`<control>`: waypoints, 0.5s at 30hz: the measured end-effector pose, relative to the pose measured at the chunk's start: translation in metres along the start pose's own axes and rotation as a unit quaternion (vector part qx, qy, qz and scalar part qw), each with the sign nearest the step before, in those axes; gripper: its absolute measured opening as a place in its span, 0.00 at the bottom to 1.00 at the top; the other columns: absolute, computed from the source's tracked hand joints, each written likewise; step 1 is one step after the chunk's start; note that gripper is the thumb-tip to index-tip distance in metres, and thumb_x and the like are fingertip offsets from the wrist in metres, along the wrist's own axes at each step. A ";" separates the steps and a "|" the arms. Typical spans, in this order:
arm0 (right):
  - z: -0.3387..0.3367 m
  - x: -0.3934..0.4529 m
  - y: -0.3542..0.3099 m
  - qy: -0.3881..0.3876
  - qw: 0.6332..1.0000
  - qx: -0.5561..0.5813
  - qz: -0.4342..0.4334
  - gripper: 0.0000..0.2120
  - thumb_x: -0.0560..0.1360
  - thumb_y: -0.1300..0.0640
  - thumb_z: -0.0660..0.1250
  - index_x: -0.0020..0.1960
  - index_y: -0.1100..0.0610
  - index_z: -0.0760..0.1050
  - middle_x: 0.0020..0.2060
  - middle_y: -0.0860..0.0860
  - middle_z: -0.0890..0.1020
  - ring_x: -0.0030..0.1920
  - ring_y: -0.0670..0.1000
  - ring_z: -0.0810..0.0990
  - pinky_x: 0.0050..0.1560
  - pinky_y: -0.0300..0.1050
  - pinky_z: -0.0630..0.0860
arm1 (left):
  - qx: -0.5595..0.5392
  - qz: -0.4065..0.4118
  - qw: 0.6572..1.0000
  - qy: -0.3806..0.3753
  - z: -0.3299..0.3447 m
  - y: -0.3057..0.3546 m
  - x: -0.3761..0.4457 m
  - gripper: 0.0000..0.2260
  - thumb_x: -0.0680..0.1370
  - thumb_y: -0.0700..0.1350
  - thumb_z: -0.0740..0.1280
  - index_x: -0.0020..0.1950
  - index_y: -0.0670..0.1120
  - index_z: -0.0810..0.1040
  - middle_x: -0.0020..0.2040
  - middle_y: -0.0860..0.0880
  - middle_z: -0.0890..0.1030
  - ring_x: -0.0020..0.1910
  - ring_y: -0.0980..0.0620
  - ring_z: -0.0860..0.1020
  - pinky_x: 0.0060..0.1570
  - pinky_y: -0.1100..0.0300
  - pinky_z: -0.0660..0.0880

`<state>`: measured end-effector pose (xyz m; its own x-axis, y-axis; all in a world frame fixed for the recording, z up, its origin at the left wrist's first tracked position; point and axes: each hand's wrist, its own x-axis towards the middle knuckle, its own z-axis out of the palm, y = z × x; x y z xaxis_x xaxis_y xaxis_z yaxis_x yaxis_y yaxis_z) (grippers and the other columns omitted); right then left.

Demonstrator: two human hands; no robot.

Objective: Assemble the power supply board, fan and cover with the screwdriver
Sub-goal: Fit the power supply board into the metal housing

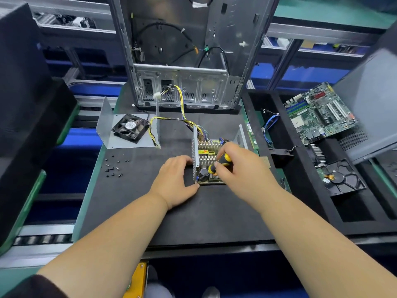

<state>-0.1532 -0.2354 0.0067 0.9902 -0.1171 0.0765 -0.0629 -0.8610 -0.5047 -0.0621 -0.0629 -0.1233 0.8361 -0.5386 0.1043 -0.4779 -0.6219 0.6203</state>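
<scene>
yellow-black screwdriver point(221, 163) tip hidden under right hand point(236, 166), over board point(207, 157)

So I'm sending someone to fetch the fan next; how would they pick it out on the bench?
Start at the upright metal computer case at the back of the black mat. Left of its base lies a bent metal cover, and the fan sits on it: square, black, bladed, round label at its hub.

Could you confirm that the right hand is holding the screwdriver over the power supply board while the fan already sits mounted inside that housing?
Not quite: the head view shows the fan lying on the separate metal cover, left of the power supply board. The right hand does hold the screwdriver there.
</scene>
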 end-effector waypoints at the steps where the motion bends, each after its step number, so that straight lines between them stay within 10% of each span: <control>1: 0.000 0.001 -0.001 -0.001 1.000 -0.002 -0.002 0.04 0.77 0.51 0.64 0.49 0.49 0.71 0.38 0.47 0.78 0.40 0.50 0.75 0.39 0.48 0.74 | 0.002 0.003 1.000 0.001 0.000 0.000 0.000 0.27 0.66 0.58 0.71 0.62 0.52 0.69 0.58 0.55 0.74 0.59 0.53 0.69 0.61 0.56 0.69; 15: 0.003 0.004 -0.011 -0.019 0.998 -0.048 -0.024 0.04 0.77 0.51 0.64 0.50 0.50 0.71 0.34 0.44 0.73 0.38 0.50 0.73 0.37 0.46 0.71 | 0.014 0.009 1.000 -0.011 -0.003 0.002 -0.001 0.25 0.69 0.55 0.70 0.63 0.50 0.69 0.61 0.54 0.73 0.61 0.51 0.68 0.63 0.53 0.67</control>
<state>-0.1481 -0.2251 0.0095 0.9963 -0.0561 0.0646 -0.0242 -0.9087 -0.4167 -0.0632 -0.0617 -0.1201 0.8208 -0.5627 0.0979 -0.5013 -0.6275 0.5958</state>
